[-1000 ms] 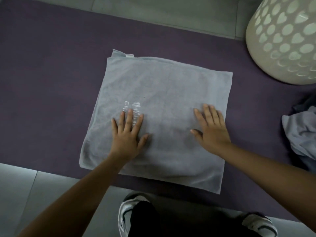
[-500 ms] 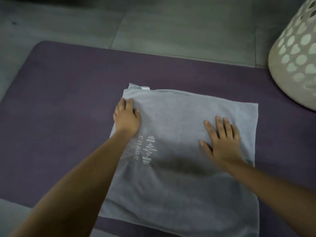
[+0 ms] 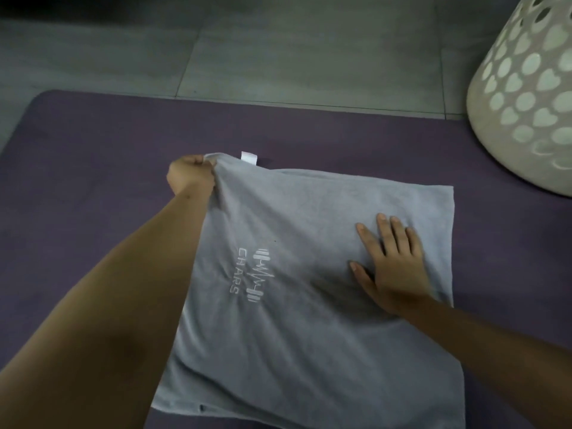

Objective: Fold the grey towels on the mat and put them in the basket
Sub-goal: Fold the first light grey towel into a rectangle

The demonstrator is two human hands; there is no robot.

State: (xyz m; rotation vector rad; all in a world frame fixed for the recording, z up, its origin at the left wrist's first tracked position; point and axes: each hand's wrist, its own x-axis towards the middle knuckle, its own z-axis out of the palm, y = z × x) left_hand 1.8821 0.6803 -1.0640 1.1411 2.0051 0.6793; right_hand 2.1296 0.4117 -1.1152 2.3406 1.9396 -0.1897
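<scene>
Both hands were on the grey towel (image 3: pixel 309 320), the left hand (image 3: pixel 190 176) pinching its far corner, probably to fold it over, and the right hand (image 3: pixel 394 261) pressing flat to keep it still on the purple mat (image 3: pixel 93 165), near the white basket (image 3: pixel 526 97).

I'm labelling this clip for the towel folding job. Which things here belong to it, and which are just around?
Part of the job:
grey towel
purple mat
basket
left hand, gripping the towel's far corner
right hand, flat on the towel

Just around:
tiled floor
</scene>
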